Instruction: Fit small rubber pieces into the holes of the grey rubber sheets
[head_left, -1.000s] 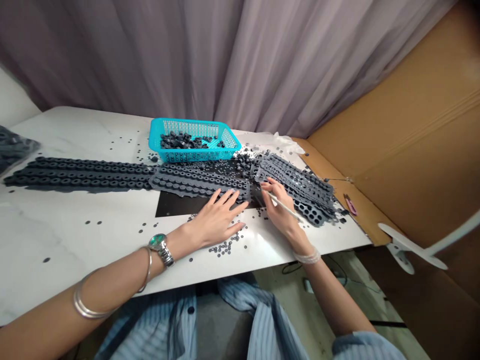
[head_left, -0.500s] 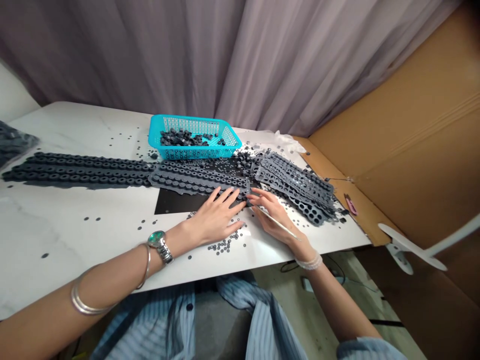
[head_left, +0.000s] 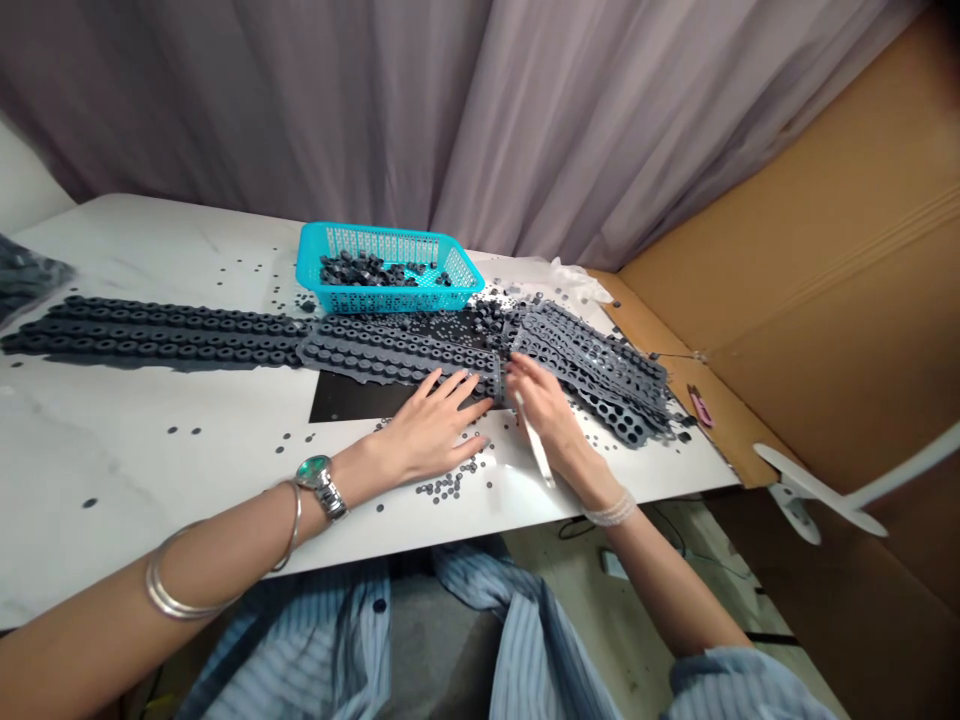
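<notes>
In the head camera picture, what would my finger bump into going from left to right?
Bag of rubber pieces → dark rubber strips → left hand → right hand holding a white stick → cardboard wall

Single head-worn view from the near edge of the white surface [head_left: 150, 470], facing forward and down, close over the left hand [head_left: 427, 432] and right hand [head_left: 546, 420], curtain [head_left: 300, 100] far, cardboard sheet [head_left: 810, 280] right.

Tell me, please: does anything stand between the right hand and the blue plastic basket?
Yes: a heap of loose dark rubber pieces lies between the right hand, holding a white stick, and the blue plastic basket.
</notes>
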